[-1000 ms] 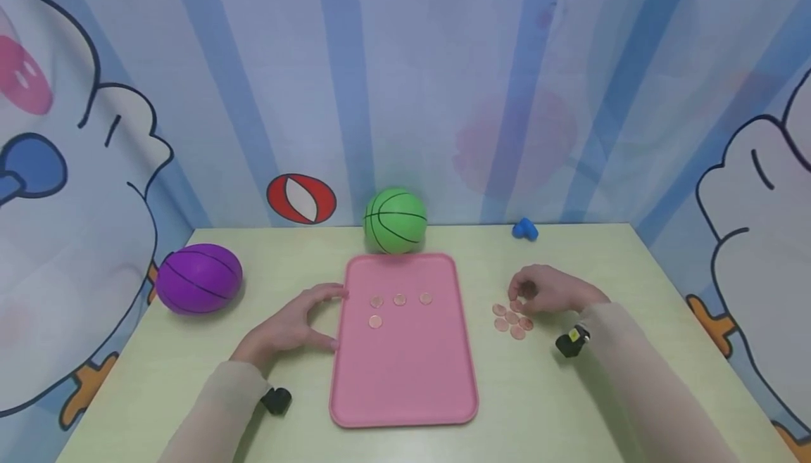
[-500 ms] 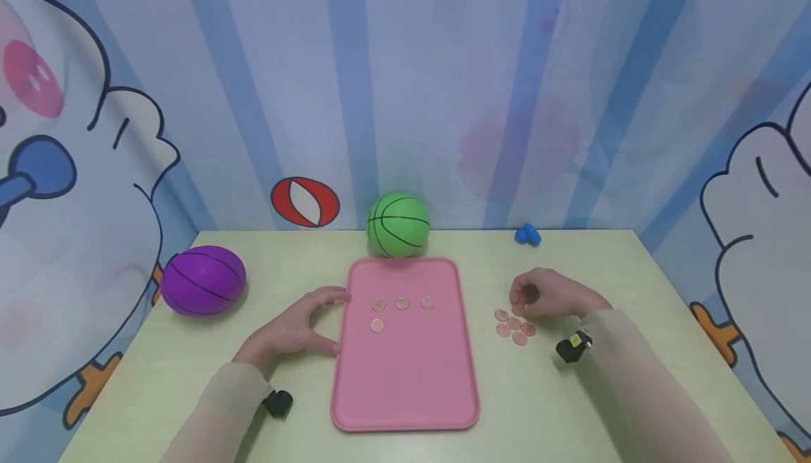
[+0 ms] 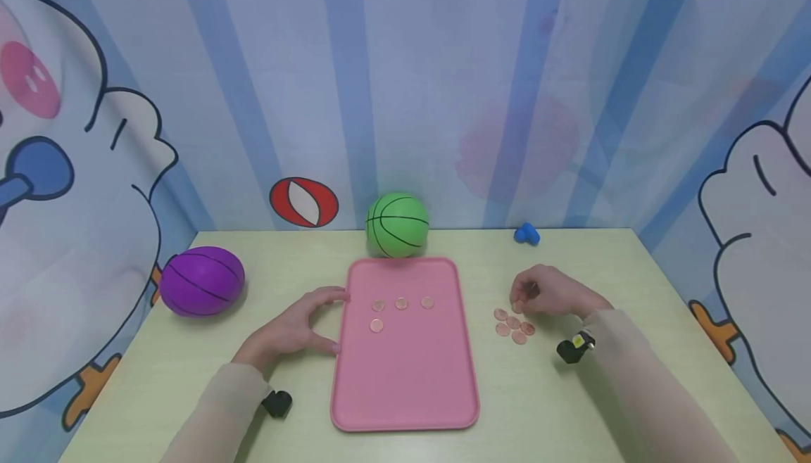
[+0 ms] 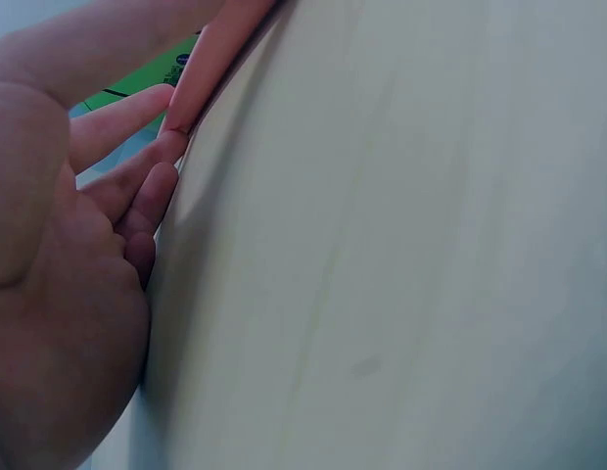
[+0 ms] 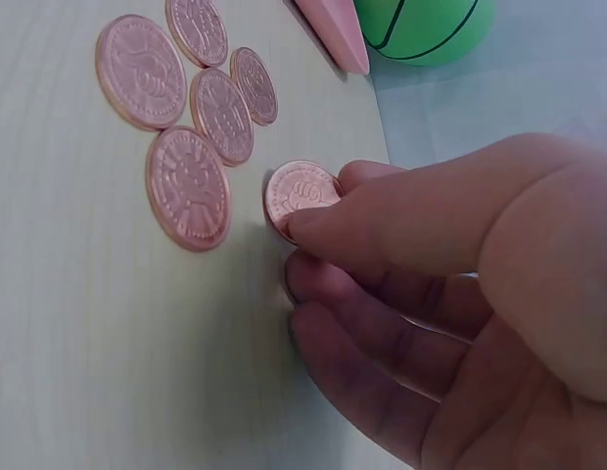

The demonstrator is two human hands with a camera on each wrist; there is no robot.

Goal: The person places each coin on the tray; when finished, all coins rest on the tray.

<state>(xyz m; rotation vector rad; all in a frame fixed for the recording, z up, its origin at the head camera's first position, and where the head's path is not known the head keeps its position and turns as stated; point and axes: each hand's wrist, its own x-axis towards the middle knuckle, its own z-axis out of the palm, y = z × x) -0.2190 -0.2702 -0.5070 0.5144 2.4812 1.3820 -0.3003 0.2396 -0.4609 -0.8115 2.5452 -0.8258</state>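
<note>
At the pink tray's [image 3: 405, 378] left rim rests my left hand [image 3: 294, 326], its thumb and fingers spread and touching the edge. On the tray lie several copper-coloured coins [image 3: 401, 303]: three in a row, with one below the leftmost. Right of the tray, my right hand [image 3: 548, 293] is at the far side of a loose cluster of similar coins [image 3: 513, 323]. The right wrist view shows its thumb and forefinger pinching one embossed coin [image 5: 302, 196] at the tabletop, beside the cluster. Whether that coin still touches the table is unclear.
Behind the tray stands a green ball [image 3: 397, 225] with black lines. A purple ball [image 3: 202, 281] sits at the table's left. Near the back edge on the right lies a small blue object [image 3: 526, 234]. A printed curtain [image 3: 418, 97] hangs behind the table [image 3: 285, 421].
The head view has shifted slightly. Both hands stay in nearly the same places, the left at the tray's rim and the right at the coin; the coins on the tray have not moved.
</note>
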